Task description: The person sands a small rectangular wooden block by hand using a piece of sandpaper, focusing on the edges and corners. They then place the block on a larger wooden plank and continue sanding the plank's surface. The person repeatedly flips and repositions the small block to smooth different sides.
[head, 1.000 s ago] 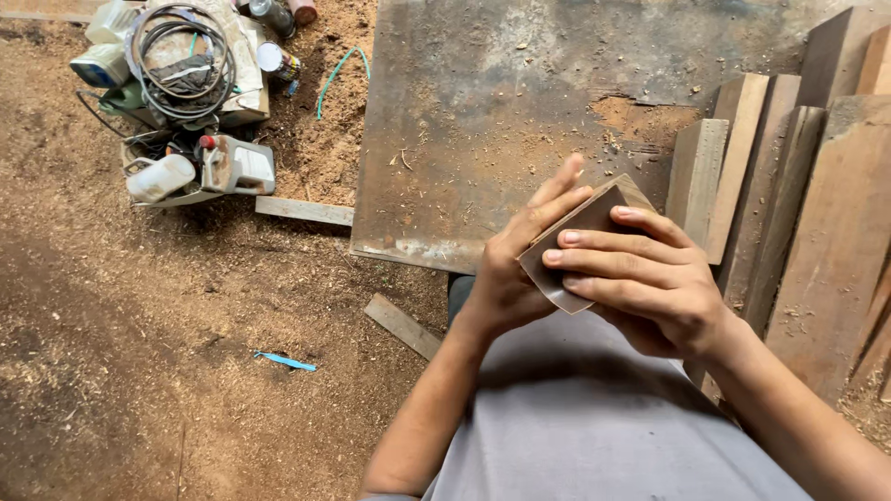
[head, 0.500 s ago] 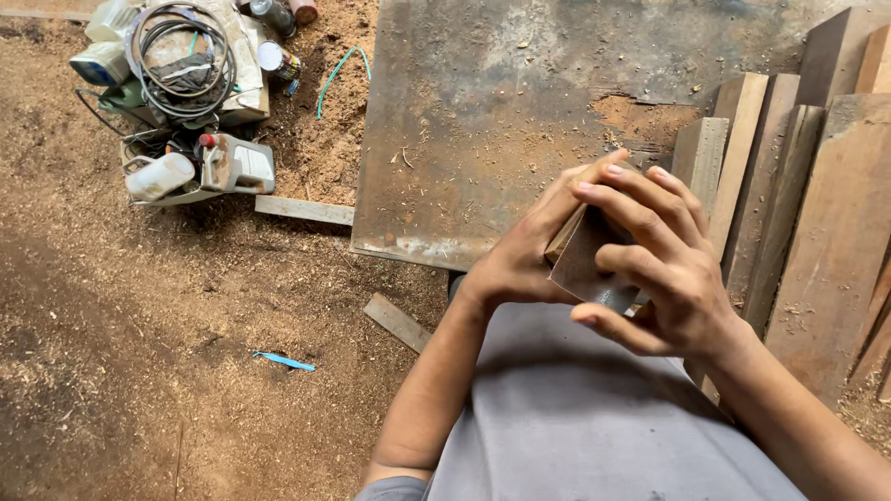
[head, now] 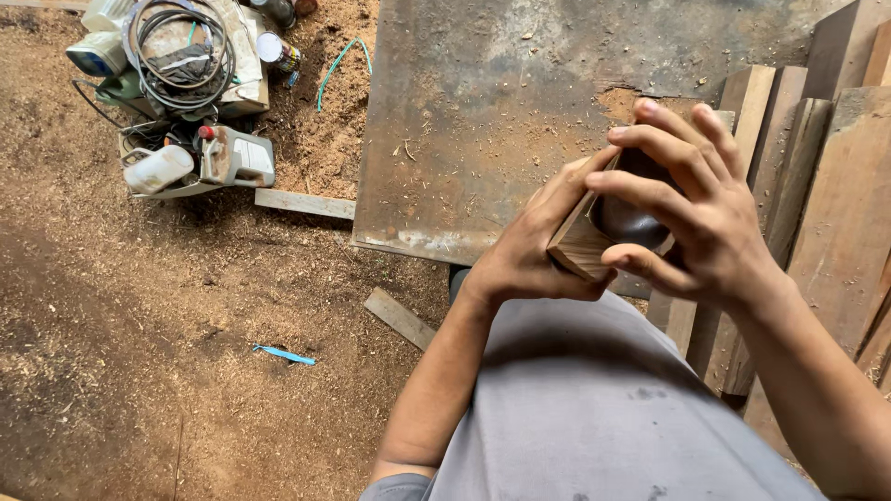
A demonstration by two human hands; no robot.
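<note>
I hold a small square wooden block (head: 583, 243) with a dark round hollow carved into it, in front of my grey shirt. My left hand (head: 529, 250) grips the block from below and the left side, thumb along its edge. My right hand (head: 691, 209) curls over its top and right side, fingers spread across the hollow (head: 624, 223). The block is tilted, its pale end grain facing me. Most of the block is hidden by my fingers.
A large worn metal sheet (head: 483, 111) lies on the sawdust-covered ground ahead. Wooden planks (head: 835, 186) lean at the right. At the top left sit power tools with coiled cables (head: 181, 56) and cans. Wood offcuts (head: 304, 203) and a blue strip (head: 284, 355) lie on the sawdust.
The block has turned in my hands, from showing its flat face to showing the dark hollow and end grain. My right hand moved from across the front to over the top.
</note>
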